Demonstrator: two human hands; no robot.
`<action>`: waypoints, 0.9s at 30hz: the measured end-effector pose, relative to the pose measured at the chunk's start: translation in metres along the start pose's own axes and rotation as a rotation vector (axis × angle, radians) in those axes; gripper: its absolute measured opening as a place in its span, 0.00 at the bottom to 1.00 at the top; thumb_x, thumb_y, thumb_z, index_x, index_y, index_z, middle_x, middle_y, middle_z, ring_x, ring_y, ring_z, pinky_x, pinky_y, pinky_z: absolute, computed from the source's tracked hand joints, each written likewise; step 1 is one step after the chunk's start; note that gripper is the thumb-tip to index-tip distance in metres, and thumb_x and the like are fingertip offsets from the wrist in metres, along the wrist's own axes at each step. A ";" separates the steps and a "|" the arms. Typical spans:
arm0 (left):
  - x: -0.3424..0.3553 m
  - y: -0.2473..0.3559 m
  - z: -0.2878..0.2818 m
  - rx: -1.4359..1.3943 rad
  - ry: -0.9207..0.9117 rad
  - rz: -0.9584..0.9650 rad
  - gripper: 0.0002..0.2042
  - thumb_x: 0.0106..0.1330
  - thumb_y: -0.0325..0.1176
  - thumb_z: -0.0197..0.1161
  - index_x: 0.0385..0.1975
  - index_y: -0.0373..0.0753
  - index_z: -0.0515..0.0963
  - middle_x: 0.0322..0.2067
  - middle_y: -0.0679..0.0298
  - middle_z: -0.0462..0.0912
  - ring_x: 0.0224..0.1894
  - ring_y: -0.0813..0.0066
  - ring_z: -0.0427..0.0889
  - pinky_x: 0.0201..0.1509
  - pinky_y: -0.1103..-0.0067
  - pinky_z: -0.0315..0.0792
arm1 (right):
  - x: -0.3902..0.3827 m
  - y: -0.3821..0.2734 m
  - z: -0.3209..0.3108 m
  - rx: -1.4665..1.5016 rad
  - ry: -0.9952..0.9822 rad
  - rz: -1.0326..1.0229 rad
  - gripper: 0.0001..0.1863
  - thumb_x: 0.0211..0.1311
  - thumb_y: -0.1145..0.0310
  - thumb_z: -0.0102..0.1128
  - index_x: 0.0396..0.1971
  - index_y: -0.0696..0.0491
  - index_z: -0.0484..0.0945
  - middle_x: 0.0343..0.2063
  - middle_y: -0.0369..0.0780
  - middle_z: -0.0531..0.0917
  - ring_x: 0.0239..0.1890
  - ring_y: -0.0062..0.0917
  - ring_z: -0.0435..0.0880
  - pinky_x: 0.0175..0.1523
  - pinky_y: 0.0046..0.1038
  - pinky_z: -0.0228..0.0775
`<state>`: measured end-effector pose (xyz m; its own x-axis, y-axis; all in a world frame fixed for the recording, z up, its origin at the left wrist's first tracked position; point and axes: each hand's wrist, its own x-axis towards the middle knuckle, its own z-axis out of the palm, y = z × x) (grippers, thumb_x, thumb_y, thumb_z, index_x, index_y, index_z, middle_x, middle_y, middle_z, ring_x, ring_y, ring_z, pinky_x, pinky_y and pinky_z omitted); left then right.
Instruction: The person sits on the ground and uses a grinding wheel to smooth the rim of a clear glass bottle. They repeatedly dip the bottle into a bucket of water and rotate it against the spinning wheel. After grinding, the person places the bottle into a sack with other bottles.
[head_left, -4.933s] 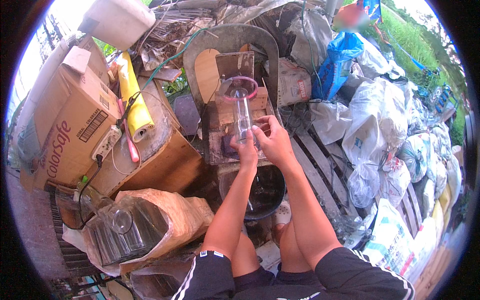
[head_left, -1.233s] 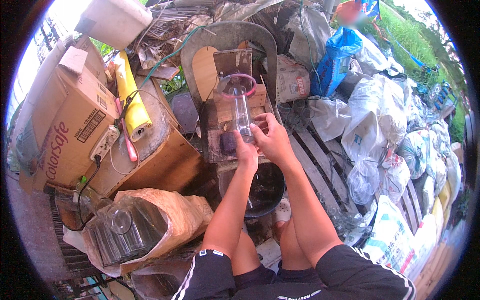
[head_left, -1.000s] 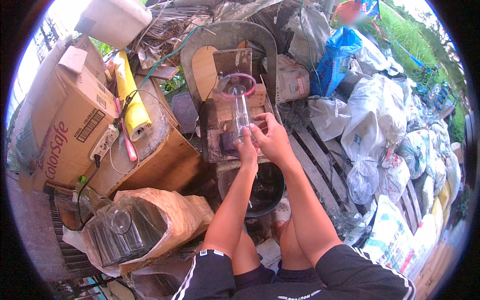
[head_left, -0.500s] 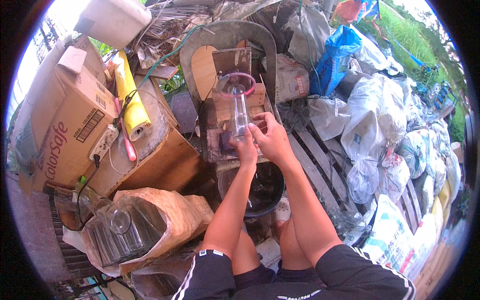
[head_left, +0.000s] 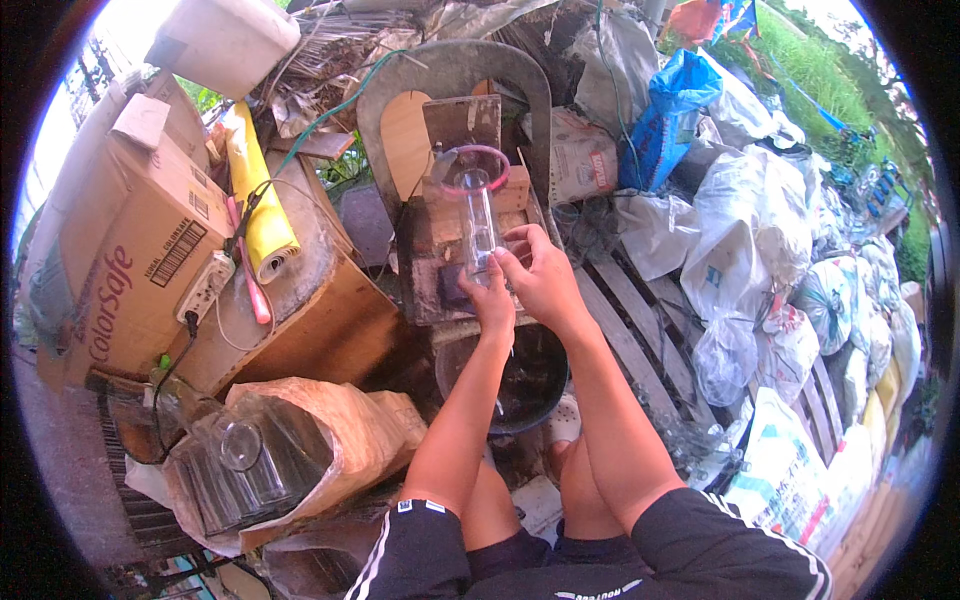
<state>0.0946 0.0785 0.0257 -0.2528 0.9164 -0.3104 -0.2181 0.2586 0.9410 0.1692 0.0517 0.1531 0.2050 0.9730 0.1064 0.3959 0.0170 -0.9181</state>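
Observation:
A tall, narrow transparent glass vessel stands tilted away from me, its lower end between my fingers. My left hand grips that end from the left, thumb up. From the right, my right hand pinches the same end with thumb and fingers. Around or just behind the vessel's far end is a pink-purple ring; whether they touch I cannot tell. Behind it, a wooden block and an upright dark board rest on a grey plastic chair. Below my hands sits a black basin.
To the left, a brown paper sack holds several glass vessels. Beyond it stand a wooden cabinet, a cardboard box, a yellow roll and a power strip. Filled plastic bags crowd wooden slats on the right.
Both hands keep their hold on the glass vessel, which has hardly moved. A pale streak like a falling drip now shows over the basin beside my left wrist.

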 end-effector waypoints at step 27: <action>0.025 -0.014 -0.014 -0.612 -0.377 -0.313 0.35 0.78 0.61 0.55 0.72 0.46 0.53 0.56 0.52 0.76 0.49 0.67 0.78 0.42 0.74 0.71 | 0.000 0.000 -0.004 -0.005 0.016 -0.004 0.20 0.69 0.61 0.66 0.52 0.59 0.78 0.38 0.53 0.88 0.42 0.47 0.89 0.50 0.43 0.79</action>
<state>0.0785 0.0936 0.0029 0.2199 0.8988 -0.3791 -0.7347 0.4083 0.5418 0.1732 0.0502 0.1544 0.2180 0.9690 0.1161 0.4010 0.0195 -0.9159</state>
